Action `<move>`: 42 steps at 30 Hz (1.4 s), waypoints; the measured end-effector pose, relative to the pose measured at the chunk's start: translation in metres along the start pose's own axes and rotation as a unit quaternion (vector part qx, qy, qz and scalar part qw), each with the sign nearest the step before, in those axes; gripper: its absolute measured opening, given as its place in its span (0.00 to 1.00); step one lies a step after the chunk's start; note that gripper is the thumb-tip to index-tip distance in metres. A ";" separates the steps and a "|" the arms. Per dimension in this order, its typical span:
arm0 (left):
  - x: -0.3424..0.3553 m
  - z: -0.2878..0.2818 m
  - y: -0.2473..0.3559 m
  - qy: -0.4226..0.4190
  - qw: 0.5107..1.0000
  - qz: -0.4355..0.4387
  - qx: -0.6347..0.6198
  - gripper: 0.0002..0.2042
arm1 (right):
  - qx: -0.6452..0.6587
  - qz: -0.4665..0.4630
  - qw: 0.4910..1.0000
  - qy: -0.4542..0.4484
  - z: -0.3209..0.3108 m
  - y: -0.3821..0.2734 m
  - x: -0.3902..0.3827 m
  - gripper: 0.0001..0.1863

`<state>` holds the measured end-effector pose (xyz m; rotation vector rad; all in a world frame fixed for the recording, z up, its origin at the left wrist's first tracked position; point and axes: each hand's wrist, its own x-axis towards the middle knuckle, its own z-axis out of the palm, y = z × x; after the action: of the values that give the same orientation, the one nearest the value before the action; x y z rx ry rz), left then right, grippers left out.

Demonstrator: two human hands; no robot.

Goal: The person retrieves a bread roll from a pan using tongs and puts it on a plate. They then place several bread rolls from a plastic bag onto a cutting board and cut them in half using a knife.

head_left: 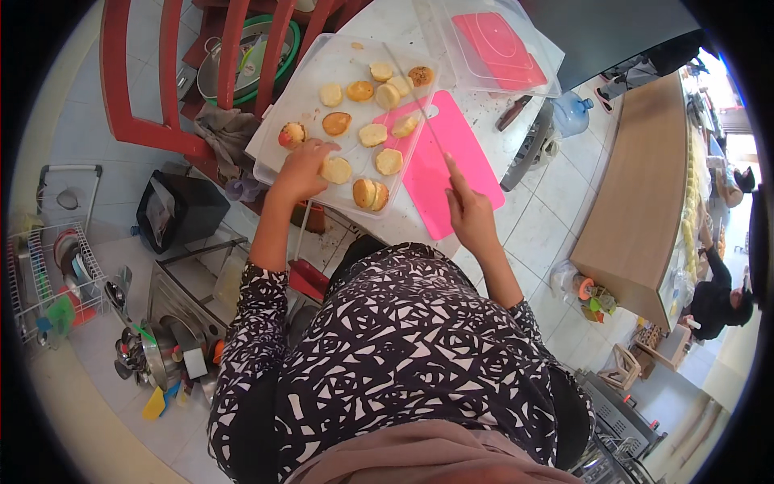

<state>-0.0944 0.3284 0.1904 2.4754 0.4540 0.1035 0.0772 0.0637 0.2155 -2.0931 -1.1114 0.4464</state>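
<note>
My right hand is closed round the hidden handle of a long, thin-bladed knife. Its index finger points along the blade, which slants up and left over the pink cutting board and the right part of a translucent plastic tray. In that tray lie several small bread buns, many of them halved with pale cut faces up. My left hand reaches over the tray's near left side, fingers apart, at the edge of a bun half. Just beyond it sits a browned bun with a red patch.
A clear plastic box with something pink stands at the table's far right, near a dark-handled knife. A red chair borders the left. A black bin and dish rack are lower left. Another person is far right.
</note>
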 end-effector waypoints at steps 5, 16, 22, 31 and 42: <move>-0.003 0.000 -0.001 -0.017 0.988 -0.097 0.117 0.16 | 0.014 -0.033 0.999 0.039 -0.003 0.000 0.001 0.31; 0.012 -0.001 -0.002 0.039 0.983 -0.106 -0.144 0.06 | 0.035 -0.041 0.998 0.011 0.016 -0.027 -0.012 0.31; -0.003 -0.006 -0.010 0.243 0.958 -0.095 -0.122 0.09 | 0.049 -0.018 0.994 0.095 0.021 -0.011 -0.016 0.30; -0.078 0.061 -0.018 0.474 0.648 -0.416 -0.428 0.22 | -0.175 0.177 0.955 0.160 0.008 0.050 -0.076 0.26; -0.069 0.070 -0.005 0.342 0.607 -0.381 -0.608 0.17 | -0.262 0.129 0.939 0.180 0.036 0.043 -0.037 0.26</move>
<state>-0.1483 0.2688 0.1333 0.6721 1.2007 0.7359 0.0595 0.0330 0.1584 -2.6645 -0.7942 -0.1432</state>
